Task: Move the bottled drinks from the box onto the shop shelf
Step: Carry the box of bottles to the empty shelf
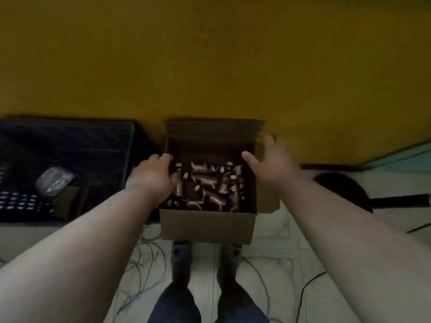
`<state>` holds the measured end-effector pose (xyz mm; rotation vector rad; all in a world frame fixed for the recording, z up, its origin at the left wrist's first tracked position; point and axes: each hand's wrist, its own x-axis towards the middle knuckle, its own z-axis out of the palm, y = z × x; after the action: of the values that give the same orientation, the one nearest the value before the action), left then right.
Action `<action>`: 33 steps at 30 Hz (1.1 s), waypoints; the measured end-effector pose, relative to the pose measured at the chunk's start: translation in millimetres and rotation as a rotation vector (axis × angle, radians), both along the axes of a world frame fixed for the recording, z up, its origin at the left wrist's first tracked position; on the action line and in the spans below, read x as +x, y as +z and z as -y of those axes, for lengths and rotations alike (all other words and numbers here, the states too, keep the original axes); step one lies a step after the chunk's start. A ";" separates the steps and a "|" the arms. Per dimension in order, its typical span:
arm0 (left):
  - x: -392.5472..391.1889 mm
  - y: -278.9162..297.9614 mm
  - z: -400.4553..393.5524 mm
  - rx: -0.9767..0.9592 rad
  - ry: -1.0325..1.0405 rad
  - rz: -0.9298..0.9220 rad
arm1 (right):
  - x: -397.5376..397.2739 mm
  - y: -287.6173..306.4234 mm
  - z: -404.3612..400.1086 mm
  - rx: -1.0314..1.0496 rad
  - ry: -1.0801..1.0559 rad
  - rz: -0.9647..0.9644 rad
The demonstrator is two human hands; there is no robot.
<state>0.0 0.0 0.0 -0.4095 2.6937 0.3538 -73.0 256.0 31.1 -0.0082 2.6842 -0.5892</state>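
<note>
Two hands [151, 177] [268, 159], one box [207, 226]

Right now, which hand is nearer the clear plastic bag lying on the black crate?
The left hand. It is at the box's left edge, the side facing the plastic bag on the crate. The right hand is at the box's far right flap.

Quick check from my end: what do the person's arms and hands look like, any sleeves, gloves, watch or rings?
Both forearms are bare as far as the view shows, with no sleeves in sight. The left hand and right hand are ungloved. No watch or wristband shows. The picture is dim and blurred, so small rings cannot be ruled out.
</note>
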 end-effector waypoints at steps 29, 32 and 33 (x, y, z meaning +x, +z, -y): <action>-51.2 -248.9 63.8 -0.128 0.040 0.206 | -46.4 -292.8 -53.1 0.362 0.081 0.165; -47.2 -206.1 56.4 -0.130 0.012 0.186 | -34.6 -250.6 -60.9 0.354 0.114 0.150; -45.6 -187.7 52.2 -0.135 0.002 0.181 | -29.6 -232.0 -64.8 0.350 0.123 0.144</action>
<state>-45.6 -52.2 -187.7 -0.4598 2.5481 0.1284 -102.6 320.8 -200.9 -0.0334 2.5857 -0.0744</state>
